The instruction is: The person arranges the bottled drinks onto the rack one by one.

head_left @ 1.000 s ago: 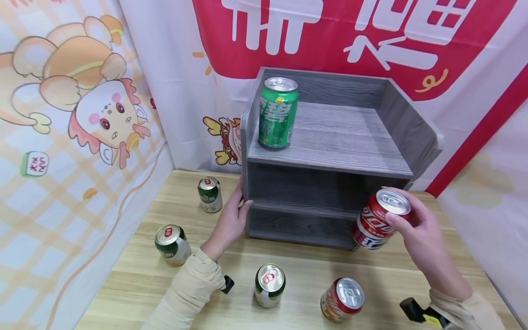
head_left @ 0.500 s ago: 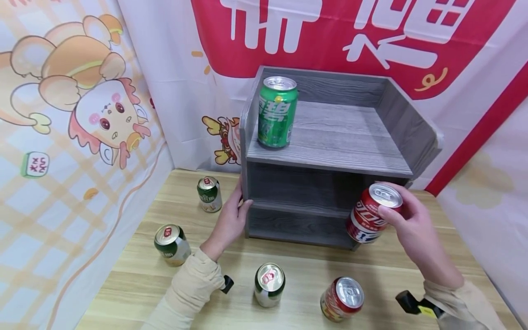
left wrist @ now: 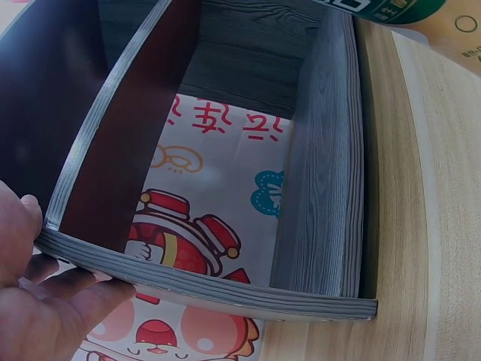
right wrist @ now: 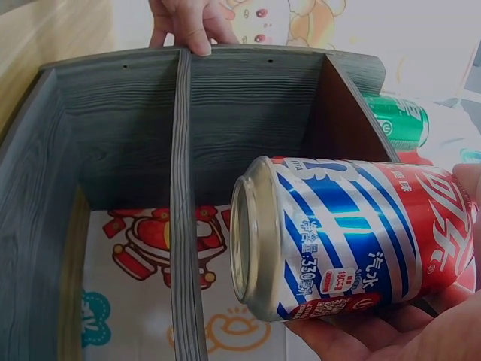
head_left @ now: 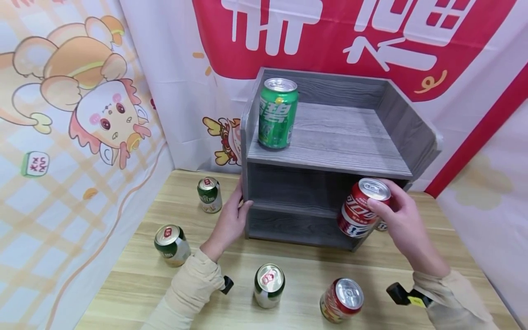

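My right hand [head_left: 406,229] grips a red cola can [head_left: 356,213], tilted, in front of the right part of the grey wooden shelf [head_left: 338,133]. In the right wrist view, the can's bare bottom faces the shelf's openings, close to the divider board [right wrist: 183,188]. My left hand [head_left: 231,222] holds the shelf's left side panel, thumb in front and fingers behind; the left wrist view shows the fingers [left wrist: 90,304] under the panel's edge. On the top board, at the left, stands a green soda can [head_left: 278,113].
Green-and-white cans stand on the wooden table left of the shelf [head_left: 209,196] [head_left: 173,245] and in front of it [head_left: 269,285]. A red can [head_left: 342,300] stands at the front right. Another can [head_left: 382,226] is mostly hidden behind my right hand.
My right hand has moved left and slightly up with the cola can, uncovering part of a can behind it. My left hand has stayed on the side panel.
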### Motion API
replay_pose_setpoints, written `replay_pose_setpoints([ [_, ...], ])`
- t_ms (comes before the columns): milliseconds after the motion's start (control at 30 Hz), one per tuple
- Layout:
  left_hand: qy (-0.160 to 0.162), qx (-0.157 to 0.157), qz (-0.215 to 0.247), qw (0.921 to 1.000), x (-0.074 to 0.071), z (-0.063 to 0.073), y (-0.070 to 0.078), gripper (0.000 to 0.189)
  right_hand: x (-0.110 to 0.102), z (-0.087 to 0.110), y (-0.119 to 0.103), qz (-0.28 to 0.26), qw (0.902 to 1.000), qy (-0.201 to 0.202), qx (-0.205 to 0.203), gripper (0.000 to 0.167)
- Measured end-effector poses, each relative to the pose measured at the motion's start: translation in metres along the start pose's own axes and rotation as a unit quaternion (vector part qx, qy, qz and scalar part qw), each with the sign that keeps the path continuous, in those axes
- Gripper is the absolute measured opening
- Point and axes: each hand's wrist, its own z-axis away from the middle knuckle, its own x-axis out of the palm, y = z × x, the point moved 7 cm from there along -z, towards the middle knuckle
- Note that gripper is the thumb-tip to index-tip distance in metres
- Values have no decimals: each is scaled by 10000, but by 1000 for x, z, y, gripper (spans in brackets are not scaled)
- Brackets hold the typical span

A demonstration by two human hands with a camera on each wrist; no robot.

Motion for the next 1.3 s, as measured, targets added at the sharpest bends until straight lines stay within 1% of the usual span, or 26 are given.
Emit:
replay_pose_setpoints([
  [200, 30, -54, -34, 10000, 0, 1, -2, 67, 7, -6, -2, -76, 10000, -25, -24, 25],
  [333, 43, -107, -50, 9999, -1, 1, -3, 67, 11, -10, -2, -185, 9998, -43, -33, 22],
  [467, 23, -106, -40, 9999, 0, 0, -3, 67, 15, -11, -3, -276, 9996, -46, 33, 24],
  [667, 45, -81, -22, 10000, -1, 1, -2, 66, 24, -15, -7, -266, 9996, -102, 76, 25],
  [900, 48, -92, -26, 9999, -2, 0, -3, 66, 38, -21, -10, -302, 9991, -224, 203, 41],
  [1133, 41, -51, -25, 10000, -1, 0, -2, 66, 52, -28, -11, -397, 9986, -266, 231, 40],
  [1300, -3, -94, -36, 9999, 1, -1, -3, 66, 59, -31, -16, -446, 9983, -324, 213, 39],
])
